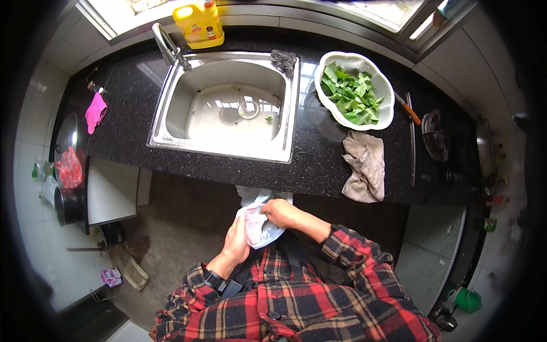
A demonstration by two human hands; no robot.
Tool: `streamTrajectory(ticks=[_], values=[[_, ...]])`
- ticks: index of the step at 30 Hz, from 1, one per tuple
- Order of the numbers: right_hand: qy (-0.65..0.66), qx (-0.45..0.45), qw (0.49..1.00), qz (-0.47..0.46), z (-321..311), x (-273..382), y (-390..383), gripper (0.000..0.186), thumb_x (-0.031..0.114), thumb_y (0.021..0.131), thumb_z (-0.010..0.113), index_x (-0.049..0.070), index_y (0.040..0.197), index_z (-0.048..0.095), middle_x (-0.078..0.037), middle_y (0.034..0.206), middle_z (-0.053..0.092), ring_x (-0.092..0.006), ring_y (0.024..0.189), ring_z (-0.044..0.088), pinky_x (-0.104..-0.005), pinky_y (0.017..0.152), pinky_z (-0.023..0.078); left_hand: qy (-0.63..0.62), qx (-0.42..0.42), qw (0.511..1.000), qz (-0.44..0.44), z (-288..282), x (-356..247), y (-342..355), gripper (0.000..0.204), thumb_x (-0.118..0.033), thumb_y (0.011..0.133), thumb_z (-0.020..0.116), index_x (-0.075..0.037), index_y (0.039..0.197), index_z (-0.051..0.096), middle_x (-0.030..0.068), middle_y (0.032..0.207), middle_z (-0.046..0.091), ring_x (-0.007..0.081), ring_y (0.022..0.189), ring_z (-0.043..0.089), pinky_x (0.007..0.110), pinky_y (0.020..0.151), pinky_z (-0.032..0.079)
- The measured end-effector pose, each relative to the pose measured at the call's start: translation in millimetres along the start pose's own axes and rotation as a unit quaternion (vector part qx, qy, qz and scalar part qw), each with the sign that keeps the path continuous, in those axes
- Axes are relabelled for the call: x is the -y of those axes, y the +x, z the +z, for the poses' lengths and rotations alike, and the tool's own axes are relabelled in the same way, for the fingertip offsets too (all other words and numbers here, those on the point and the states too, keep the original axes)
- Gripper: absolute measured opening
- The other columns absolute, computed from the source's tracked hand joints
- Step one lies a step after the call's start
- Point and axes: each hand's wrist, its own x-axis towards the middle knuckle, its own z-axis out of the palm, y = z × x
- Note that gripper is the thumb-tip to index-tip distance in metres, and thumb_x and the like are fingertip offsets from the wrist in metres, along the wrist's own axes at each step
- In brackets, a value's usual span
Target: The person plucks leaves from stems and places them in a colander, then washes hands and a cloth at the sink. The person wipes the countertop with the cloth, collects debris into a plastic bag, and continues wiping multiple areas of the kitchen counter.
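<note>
Just below the counter's front edge I hold a thin white and pale blue plastic bag [269, 236] in front of my body. My left hand [235, 240] grips the bag's left side. On its upper right, my right hand [279, 212] has its fingers bent and closed on the plastic. Whatever may be inside the bag cannot be made out. More pale plastic [250, 195] shows just beyond my hands, partly under the counter edge.
A steel sink [222, 149] with shallow water is set in the black counter [317, 165]. To its right stand a white basket [390, 102] of green leaves [354, 97], a crumpled cloth [364, 166] and a stove burner [435, 135]. A yellow jug [199, 25] stands behind the sink.
</note>
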Motion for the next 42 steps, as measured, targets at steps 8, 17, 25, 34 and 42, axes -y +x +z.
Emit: streamTrajectory(ticks=[8, 17, 25, 34, 42], values=[[-0.145, 0.046, 0.988, 0.038, 6, 3, -12, 0.025, 0.031, 0.081, 0.060, 0.010, 0.089, 0.071, -0.014, 0.087, 0.067, -0.0327, 0.085, 0.063, -0.0416, 0.079, 0.050, 0.007, 0.028, 0.999, 0.020, -1, -12, -1, 0.041, -0.026, 0.104, 0.029, 0.001, 0.130, 0.044, 0.0131, 0.128, 0.053, 0.0220, 0.118, 0.052, 0.035, 0.103, 0.040], [0.358, -0.169, 0.913, 0.094, -68, -37, -51, 0.031, 0.030, 0.092, 0.057, 0.005, 0.110, 0.056, -0.012, 0.086, 0.065, -0.0224, 0.076, 0.065, -0.0339, 0.064, 0.054, 0.049, 0.045, 0.998, 0.006, -11, -15, -5, 0.040, -0.027, 0.103, 0.030, 0.000, 0.128, 0.046, 0.0132, 0.126, 0.055, 0.0228, 0.116, 0.053, 0.036, 0.102, 0.041], [0.611, -0.471, 0.596, 0.223, -199, -110, -63, 0.076, 0.052, 0.091, 0.053, -0.007, 0.133, 0.029, -0.030, 0.112, 0.055, -0.0332, 0.091, 0.064, -0.0377, 0.072, 0.057, 0.041, 0.007, 0.999, -0.017, -20, -17, -14, 0.037, -0.026, 0.103, 0.032, 0.000, 0.124, 0.048, 0.0128, 0.122, 0.057, 0.0220, 0.113, 0.055, 0.036, 0.101, 0.042], [0.520, -0.419, 0.729, 0.149, -178, -78, -25, 0.031, 0.018, 0.093, 0.047, -0.005, 0.113, 0.051, -0.017, 0.099, 0.063, -0.0242, 0.082, 0.066, -0.0359, 0.067, 0.058, 0.007, -0.030, 1.000, 0.003, -52, -21, -30, 0.038, -0.027, 0.103, 0.033, 0.001, 0.123, 0.049, 0.0134, 0.122, 0.057, 0.0228, 0.113, 0.055, 0.037, 0.101, 0.042], [0.514, -0.083, 0.841, 0.145, -83, 62, 112, 0.038, 0.021, 0.089, 0.053, -0.003, 0.119, 0.051, -0.014, 0.100, 0.063, -0.0217, 0.082, 0.066, -0.0342, 0.071, 0.058, -0.001, -0.020, 1.000, -0.014, -119, -59, -37, 0.040, -0.029, 0.103, 0.034, 0.001, 0.124, 0.049, 0.0143, 0.124, 0.056, 0.0250, 0.114, 0.055, 0.038, 0.103, 0.041]])
